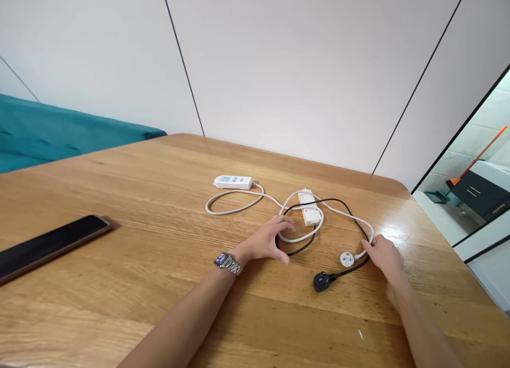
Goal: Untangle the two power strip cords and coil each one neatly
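My left hand (pixel 268 239), with a watch (pixel 228 263) on its wrist, is beside the looped cords. Its thumb and fingers are apart in a C shape, with the loops' left edge between them. My right hand (pixel 384 255) pinches the white cord (pixel 373 231) and the black cord (pixel 362 264) where they run together. The white plug (pixel 347 259) and black plug (pixel 322 281) lie to its left. A white power strip (pixel 233 182) with blue socket faces lies farther back. Another white power strip (pixel 309 207) sits under the crossing loops, partly covered.
A dark phone (pixel 51 246) lies at the left on the wooden table (pixel 159 198). A small white scrap (pixel 360 334) is near the front. Behind the table stands a white panelled wall (pixel 287 76), with a teal sofa (pixel 71 131) at left and a doorway at right.
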A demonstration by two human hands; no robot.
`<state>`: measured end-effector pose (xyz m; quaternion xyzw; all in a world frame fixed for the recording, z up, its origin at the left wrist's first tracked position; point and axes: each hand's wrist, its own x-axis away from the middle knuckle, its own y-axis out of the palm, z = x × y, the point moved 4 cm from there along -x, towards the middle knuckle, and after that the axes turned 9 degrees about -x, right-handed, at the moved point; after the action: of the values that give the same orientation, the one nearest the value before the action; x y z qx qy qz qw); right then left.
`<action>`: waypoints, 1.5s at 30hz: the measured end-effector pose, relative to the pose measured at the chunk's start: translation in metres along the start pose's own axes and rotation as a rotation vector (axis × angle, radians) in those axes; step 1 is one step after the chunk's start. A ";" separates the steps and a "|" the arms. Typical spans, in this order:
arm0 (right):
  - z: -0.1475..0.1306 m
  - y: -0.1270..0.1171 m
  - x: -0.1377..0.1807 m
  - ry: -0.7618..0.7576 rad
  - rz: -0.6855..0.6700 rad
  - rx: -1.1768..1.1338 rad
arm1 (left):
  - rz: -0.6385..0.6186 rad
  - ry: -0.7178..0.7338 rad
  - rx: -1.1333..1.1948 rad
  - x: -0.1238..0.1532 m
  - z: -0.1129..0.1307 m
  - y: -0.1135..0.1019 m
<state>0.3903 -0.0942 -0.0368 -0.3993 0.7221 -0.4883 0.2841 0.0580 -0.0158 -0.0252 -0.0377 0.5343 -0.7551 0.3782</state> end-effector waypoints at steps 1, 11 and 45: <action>0.001 0.000 -0.001 -0.020 -0.020 -0.001 | 0.039 -0.020 0.014 0.000 -0.002 0.000; 0.006 0.022 -0.011 -0.147 0.036 -1.075 | 0.189 -0.599 -0.389 0.005 -0.035 -0.005; 0.006 0.014 -0.016 -0.363 0.314 -0.894 | 0.402 -0.378 0.318 0.000 -0.022 -0.005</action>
<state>0.3991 -0.0806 -0.0514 -0.4470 0.8507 -0.0059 0.2763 0.0459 0.0020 -0.0306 -0.0115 0.3266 -0.7189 0.6135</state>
